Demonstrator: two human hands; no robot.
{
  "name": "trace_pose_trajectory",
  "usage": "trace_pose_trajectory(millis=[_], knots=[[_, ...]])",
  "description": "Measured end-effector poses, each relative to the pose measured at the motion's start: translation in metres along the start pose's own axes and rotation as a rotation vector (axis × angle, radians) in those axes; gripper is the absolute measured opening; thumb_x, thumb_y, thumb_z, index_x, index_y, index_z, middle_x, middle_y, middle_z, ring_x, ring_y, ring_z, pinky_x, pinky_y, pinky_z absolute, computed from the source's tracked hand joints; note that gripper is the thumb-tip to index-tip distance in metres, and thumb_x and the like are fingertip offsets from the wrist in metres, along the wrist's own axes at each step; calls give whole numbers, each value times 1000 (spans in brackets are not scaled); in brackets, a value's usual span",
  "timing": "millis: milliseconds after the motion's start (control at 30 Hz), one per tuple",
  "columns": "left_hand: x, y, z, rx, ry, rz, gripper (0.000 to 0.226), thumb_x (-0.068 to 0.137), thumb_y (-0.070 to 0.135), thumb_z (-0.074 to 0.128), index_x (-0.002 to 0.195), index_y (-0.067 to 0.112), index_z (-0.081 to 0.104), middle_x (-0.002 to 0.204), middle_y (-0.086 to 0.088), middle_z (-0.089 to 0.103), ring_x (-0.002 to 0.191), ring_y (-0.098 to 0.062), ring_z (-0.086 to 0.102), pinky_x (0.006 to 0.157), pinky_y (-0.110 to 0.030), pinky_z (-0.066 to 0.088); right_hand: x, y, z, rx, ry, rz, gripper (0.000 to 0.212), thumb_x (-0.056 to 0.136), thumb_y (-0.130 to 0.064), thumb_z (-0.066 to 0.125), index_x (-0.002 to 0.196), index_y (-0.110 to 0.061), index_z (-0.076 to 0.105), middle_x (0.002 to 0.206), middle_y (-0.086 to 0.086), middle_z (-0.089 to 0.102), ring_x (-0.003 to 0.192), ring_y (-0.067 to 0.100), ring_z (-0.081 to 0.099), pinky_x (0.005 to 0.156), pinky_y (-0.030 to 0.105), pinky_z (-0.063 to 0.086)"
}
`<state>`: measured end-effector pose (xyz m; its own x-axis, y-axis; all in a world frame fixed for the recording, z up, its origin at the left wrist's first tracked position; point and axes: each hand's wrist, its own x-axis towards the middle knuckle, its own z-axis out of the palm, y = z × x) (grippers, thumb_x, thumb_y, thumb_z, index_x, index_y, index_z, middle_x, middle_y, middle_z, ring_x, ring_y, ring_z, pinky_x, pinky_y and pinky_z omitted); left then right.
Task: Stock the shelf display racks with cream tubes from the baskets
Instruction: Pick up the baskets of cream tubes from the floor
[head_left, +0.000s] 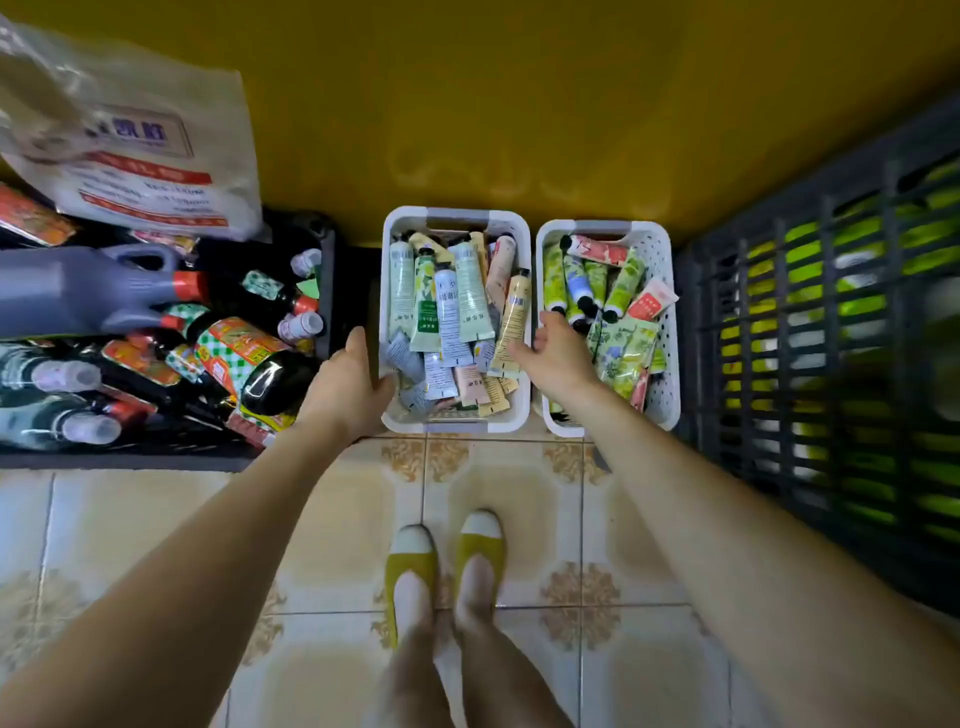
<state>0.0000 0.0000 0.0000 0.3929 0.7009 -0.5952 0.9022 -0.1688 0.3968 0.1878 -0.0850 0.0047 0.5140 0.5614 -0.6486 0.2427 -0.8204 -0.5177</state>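
Two white perforated baskets stand side by side on the tiled floor against a yellow wall. The left basket (456, 423) is heaped with pale cream tubes (470, 301). The right basket (667, 364) holds green and red floral tubes (621, 343). My left hand (348, 382) rests against the left basket's left rim, fingers curled at its edge. My right hand (556, 353) hovers between the two baskets, fingers spread, touching a cream-coloured tube (511, 332) at the left basket's right side. Neither hand holds a tube. No shelf rack is in view.
A black crate (327, 291) of dark sauce bottles and a grey jug (78, 291) sits at left, with a printed plastic bag (135, 150) above it. A dark slatted crate (831, 364) with green items stands at right. My feet in yellow shoes (447, 561) stand on the tiles.
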Motion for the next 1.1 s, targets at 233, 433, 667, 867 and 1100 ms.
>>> trace_pose_trajectory(millis=[233, 433, 667, 867, 1100], knots=[[28, -5, 19, -198, -26, 26, 49, 90, 20, 59, 128, 1, 36, 120, -20, 58, 106, -38, 56, 83, -43, 47, 14, 1, 7, -44, 56, -16, 36, 91, -24, 55, 118, -2, 47, 120, 15, 57, 108, 31, 55, 86, 40, 47], [31, -1, 27, -349, 13, 1, 37, 91, 19, 59, 120, 3, 41, 106, -6, 57, 88, -20, 53, 72, -29, 39, 16, 0, 5, 42, 70, 19, 46, 91, -23, 58, 128, 1, 44, 128, 15, 53, 114, 29, 53, 95, 41, 44], [31, -6, 30, -434, 67, 15, 30, 91, 14, 57, 119, 9, 46, 95, 0, 58, 75, -20, 57, 68, -30, 45, 20, -1, 10, -45, 125, 14, 45, 91, -25, 57, 126, 2, 47, 121, 16, 56, 109, 32, 54, 92, 43, 44], [34, -14, 31, -468, 90, 0, 29, 91, 16, 59, 116, 6, 47, 97, -15, 64, 87, -33, 62, 76, -46, 54, 22, -2, 21, 12, 184, 3, 22, 90, -24, 58, 102, -5, 57, 90, 5, 54, 84, 24, 52, 65, 30, 41], [36, -17, 32, -559, 80, 7, 33, 90, 15, 61, 120, 11, 49, 99, -1, 62, 87, -16, 57, 76, -31, 48, 20, -7, 28, 209, 208, -28, 23, 89, -13, 60, 108, 0, 61, 101, 11, 62, 84, 21, 55, 70, 28, 43]])
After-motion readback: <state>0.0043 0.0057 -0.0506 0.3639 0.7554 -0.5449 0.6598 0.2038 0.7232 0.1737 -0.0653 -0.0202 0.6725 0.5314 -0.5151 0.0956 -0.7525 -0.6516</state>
